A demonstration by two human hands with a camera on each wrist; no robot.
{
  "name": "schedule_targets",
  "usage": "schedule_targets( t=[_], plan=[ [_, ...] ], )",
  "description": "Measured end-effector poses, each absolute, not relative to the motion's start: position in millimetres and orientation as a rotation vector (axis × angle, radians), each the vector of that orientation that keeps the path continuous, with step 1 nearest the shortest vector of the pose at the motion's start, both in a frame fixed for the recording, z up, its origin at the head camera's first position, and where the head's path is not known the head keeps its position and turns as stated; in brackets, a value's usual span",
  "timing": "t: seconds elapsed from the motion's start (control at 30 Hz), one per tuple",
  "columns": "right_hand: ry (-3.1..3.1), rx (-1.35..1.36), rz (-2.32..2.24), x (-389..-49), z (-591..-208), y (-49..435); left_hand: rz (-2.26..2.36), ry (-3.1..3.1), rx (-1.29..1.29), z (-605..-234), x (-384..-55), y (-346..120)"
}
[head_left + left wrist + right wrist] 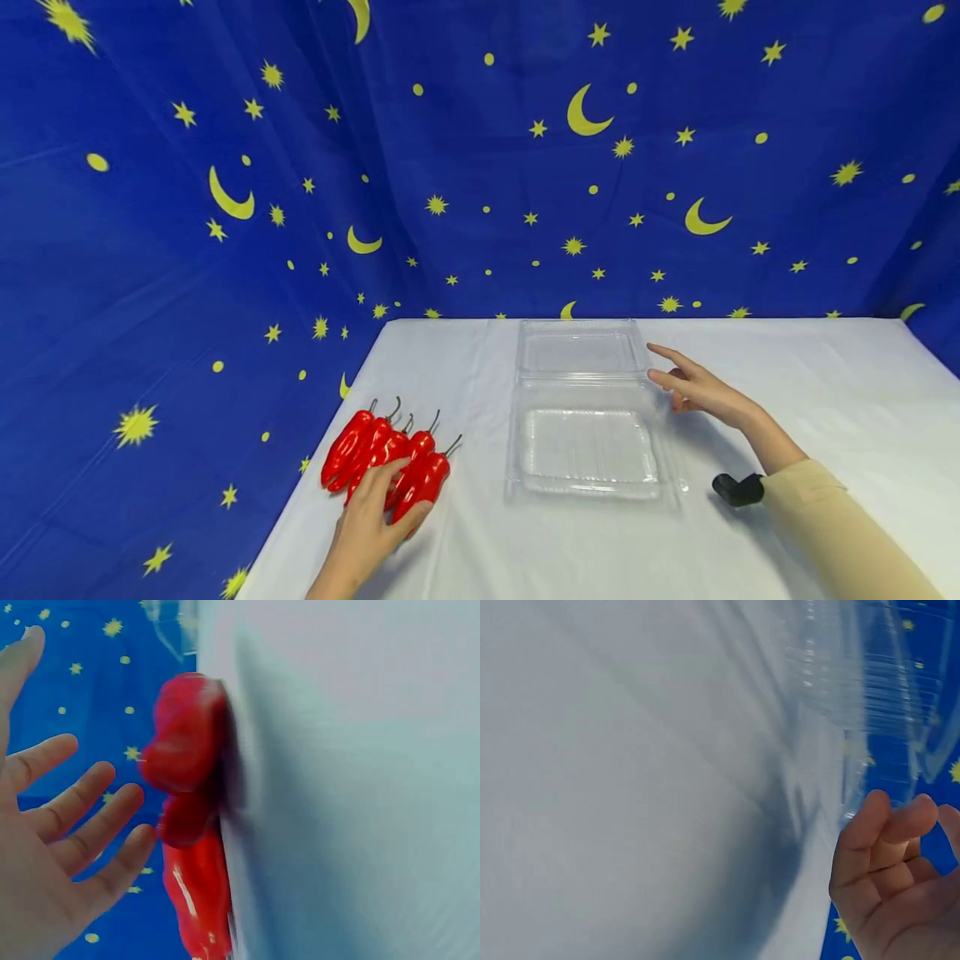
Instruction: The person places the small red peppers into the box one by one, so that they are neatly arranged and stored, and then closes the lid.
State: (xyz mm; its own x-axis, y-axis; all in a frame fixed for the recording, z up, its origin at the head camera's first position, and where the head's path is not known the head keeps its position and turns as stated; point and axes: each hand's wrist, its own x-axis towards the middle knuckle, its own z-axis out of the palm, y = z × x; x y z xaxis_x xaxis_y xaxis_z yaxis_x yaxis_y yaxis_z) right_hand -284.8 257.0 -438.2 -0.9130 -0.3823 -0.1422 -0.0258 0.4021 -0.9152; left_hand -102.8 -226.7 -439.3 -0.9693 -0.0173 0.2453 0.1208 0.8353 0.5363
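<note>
Several glossy red peppers [348,448] with dark stems lie side by side in a row at the left of the table. Over the nearest of them hovers my left hand [367,514], fingers spread and thumb apart, beside the rightmost pepper [430,482]. In the left wrist view a gap shows between the fingers and the peppers [196,892]. A clear plastic clamshell container [588,492] stands with its lid [577,325] laid back. Beside its right edge, near the hinge, is my right hand [697,389], index finger extended and the other fingers loosely bent, holding nothing.
A white cloth [480,558] covers the table. Behind and to the left hangs a blue curtain [465,158] with yellow moons and stars. A black strap piece [738,490] juts out from the right sleeve [840,533].
</note>
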Motion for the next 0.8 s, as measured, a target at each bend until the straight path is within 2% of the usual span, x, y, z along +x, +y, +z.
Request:
schedule_targets(
  t=[0.13,0.4,0.8],
  plan=[
    [2.298,-0.308,-1.496,-284.6,-447.0,256.4,-0.8,-2.827,-0.044,-446.7,-102.7,-228.2],
    [2.143,-0.284,-1.643,-282.7,-459.2,259.2,-0.69,-2.861,-0.148,-456.0,-106.3,-232.1],
    [2.095,-0.337,-1.712,-284.8,-465.1,258.4,-0.61,-2.998,-0.241,-449.5,-112.4,-234.7]
  ],
)
